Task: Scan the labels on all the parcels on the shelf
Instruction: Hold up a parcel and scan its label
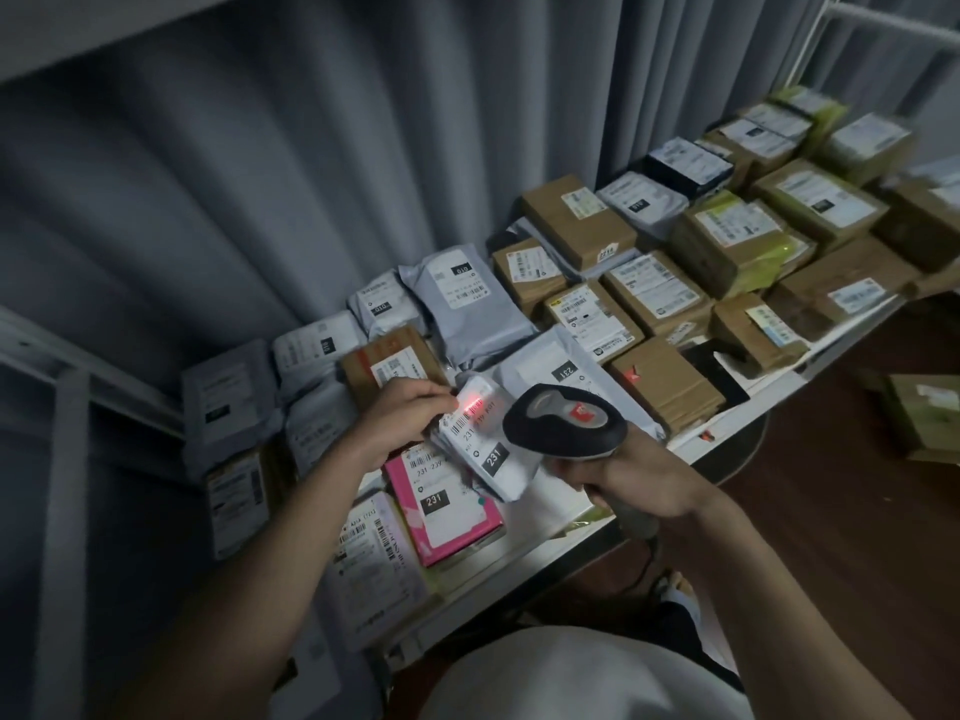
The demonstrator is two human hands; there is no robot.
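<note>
Over shelf [571, 532], left hand [400, 423] holds parcel [480, 454] beside scanner [566, 420].

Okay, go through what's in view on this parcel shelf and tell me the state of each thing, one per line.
Left hand: pinches the white parcel, tilting it up.
White parcel: lifted off the shelf, red scan light on its label.
Scanner: gripped, pointed at the white parcel.
Right hand: curled round the scanner's handle.
Pink parcel: lying flat, label up.
Brown boxes: lying on the shelf, labels up.
Shelf: crowded with parcels.
</note>
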